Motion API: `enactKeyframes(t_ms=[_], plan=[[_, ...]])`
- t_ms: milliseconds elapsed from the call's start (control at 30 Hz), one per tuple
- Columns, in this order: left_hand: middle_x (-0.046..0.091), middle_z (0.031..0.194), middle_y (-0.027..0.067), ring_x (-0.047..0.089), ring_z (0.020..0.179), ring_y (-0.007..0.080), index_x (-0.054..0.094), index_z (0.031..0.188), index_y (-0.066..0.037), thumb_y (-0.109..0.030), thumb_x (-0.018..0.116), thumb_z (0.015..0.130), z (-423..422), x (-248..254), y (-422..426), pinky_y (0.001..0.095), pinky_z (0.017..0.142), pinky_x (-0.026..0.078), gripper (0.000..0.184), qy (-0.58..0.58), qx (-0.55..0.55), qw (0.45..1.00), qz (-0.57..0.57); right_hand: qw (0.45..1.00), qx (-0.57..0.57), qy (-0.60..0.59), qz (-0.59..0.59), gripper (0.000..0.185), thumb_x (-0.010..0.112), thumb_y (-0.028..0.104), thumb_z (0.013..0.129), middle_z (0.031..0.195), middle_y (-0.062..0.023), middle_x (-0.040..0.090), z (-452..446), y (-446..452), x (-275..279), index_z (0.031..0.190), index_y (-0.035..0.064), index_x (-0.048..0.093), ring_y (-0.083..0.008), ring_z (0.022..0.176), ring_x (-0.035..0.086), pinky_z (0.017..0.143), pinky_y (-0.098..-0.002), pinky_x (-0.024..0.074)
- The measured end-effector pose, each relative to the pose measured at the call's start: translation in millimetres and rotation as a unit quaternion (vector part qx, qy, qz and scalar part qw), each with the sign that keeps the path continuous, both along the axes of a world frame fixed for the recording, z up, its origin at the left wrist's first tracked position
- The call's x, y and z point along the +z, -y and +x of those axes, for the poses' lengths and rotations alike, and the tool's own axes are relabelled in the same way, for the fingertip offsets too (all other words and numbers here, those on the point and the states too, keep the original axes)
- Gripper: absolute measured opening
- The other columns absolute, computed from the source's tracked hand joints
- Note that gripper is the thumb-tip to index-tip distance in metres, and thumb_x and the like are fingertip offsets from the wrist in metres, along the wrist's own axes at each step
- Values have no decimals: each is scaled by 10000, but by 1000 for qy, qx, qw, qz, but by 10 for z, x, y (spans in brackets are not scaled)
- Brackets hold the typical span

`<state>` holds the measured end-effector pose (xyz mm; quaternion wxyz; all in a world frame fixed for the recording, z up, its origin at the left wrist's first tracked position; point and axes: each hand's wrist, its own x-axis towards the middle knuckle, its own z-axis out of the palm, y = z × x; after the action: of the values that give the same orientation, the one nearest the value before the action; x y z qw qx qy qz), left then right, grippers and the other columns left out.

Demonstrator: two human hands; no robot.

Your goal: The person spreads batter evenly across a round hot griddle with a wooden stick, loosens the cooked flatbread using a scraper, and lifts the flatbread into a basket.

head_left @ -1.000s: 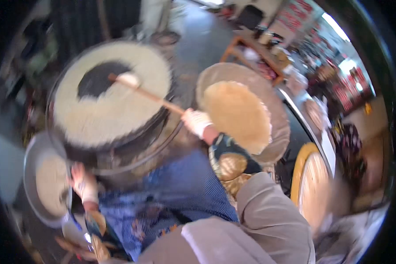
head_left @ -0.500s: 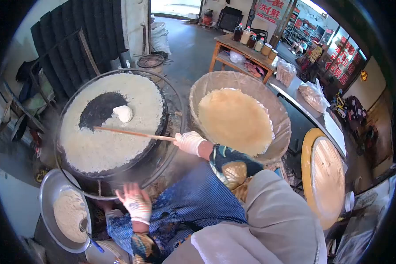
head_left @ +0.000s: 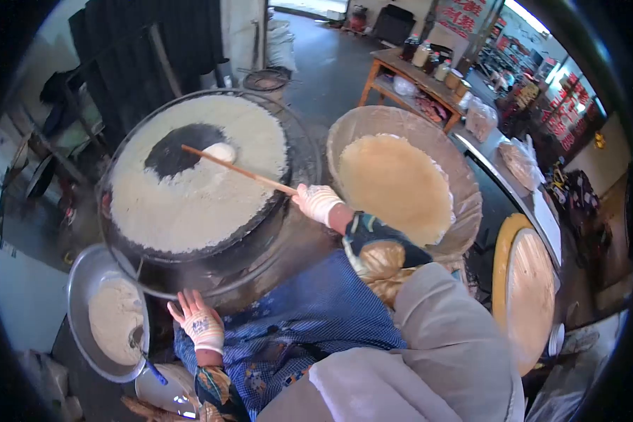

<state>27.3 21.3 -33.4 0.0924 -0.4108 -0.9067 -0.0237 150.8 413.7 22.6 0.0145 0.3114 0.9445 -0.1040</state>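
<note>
My right hand [head_left: 318, 202], in a pale glove with bare fingertips, is closed around one end of a thin wooden stick [head_left: 260, 179]. The stick reaches left over a round black griddle [head_left: 179, 160], which is coated in a pale batter layer [head_left: 183, 218] except for a dark bare patch. A white lump of dough [head_left: 221, 150] sits at the patch's right edge, partly behind the stick; whether they touch I cannot tell. Gloved too, my left hand [head_left: 200, 323] has its fingers spread and holds nothing, close to the metal ring [head_left: 221, 290] around the griddle.
A metal basin [head_left: 74, 309] of pale dough or batter stands at lower left, with a blue-handled tool [head_left: 156, 373]. Right of the griddle is a large lined basket [head_left: 344, 130] holding thin tan sheets. Farther right are a round board [head_left: 531, 295] and a wooden table [head_left: 383, 56] with bottles.
The stick's far end has moved up and away, from below the dough to across it. My left hand's fingers have spread wider. The whole view has shifted slightly.
</note>
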Motion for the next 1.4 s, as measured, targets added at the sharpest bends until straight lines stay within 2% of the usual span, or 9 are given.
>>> enactKeyframes(t_ms=[100, 600, 700, 800, 833, 867, 1133, 1200, 1400], plan=[[454, 1377, 210, 354, 1337, 372, 444, 1308, 35, -159, 566, 756, -175, 84, 107, 623, 1130, 81, 597, 15, 36, 999, -1, 996, 87, -6, 0, 378, 465, 359, 941, 836, -230, 664, 99, 42, 24, 957, -6, 564, -400, 800, 653, 718, -502, 504], [384, 1452, 145, 295, 1387, 349, 450, 1358, -111, -180, 630, 747, -1315, -206, 457, 644, 1110, 75, 640, -19, 231, 972, 31, 993, 8, 13, 113, 345, 467, 404, 945, 835, -256, 656, 46, -194, -349, 986, 66, 526, -454, 808, 631, 730, -559, 481], [547, 1158, 95, 481, 1137, 278, 577, 1048, -121, -148, 661, 664, -645, 598, 32, 561, 1028, 236, 394, 15, 117, 983, 141, 989, 72, 8, 131, 338, 461, 404, 950, 783, -253, 644, 119, -58, -429, 925, 72, 523, -462, 744, 617, 689, -569, 471], [581, 952, 64, 513, 1048, 255, 616, 942, -96, -229, 620, 719, 39, 411, -472, 552, 1051, 233, 260, 74, -3, 993, 97, 991, 23, 10, 130, 361, 456, 421, 951, 776, -256, 641, 195, -193, -537, 914, 69, 529, -470, 739, 613, 680, -568, 472], [600, 1008, 101, 502, 1114, 282, 628, 977, -65, -243, 610, 740, 220, 366, -604, 597, 1084, 201, 297, 125, -32, 990, 52, 990, -5, 20, 138, 390, 446, 441, 954, 805, -263, 644, 154, -310, -553, 933, 62, 535, -468, 756, 614, 682, -561, 475], [608, 1094, 151, 480, 1188, 326, 629, 1052, -10, -236, 587, 767, 409, -219, -778, 630, 1106, 168, 366, 16, -54, 981, 183, 987, 16, 17, 156, 402, 442, 448, 956, 832, -264, 647, 112, -431, -590, 938, 58, 537, -469, 768, 614, 679, -548, 479], [491, 1361, 207, 384, 1333, 346, 525, 1268, 34, -126, 485, 846, 550, -198, -381, 600, 1133, 172, 453, 1, -8, 998, 58, 985, -16, 48, 166, 433, 445, 447, 957, 855, -277, 642, 234, -446, -582, 1062, 45, 568, -472, 820, 617, 702, -559, 474], [504, 1357, 168, 404, 1318, 317, 533, 1269, 3, -126, 494, 840, 392, -346, -380, 597, 1139, 169, 449, 11, 6, 1000, 1, 989, 88, -79, 88, 351, 459, 369, 965, 901, -269, 623, 233, -365, -445, 939, 38, 572, -468, 858, 592, 722, -538, 463], [615, 1197, 136, 468, 1241, 303, 675, 980, -13, -138, 507, 802, 80, -528, -194, 584, 1143, 174, 275, -83, 92, 983, 138, 988, 120, -26, 95, 407, 475, 368, 978, 894, -275, 628, 330, -1097, -944, 1003, -20, 595, -460, 832, 589, 727, -518, 465]])
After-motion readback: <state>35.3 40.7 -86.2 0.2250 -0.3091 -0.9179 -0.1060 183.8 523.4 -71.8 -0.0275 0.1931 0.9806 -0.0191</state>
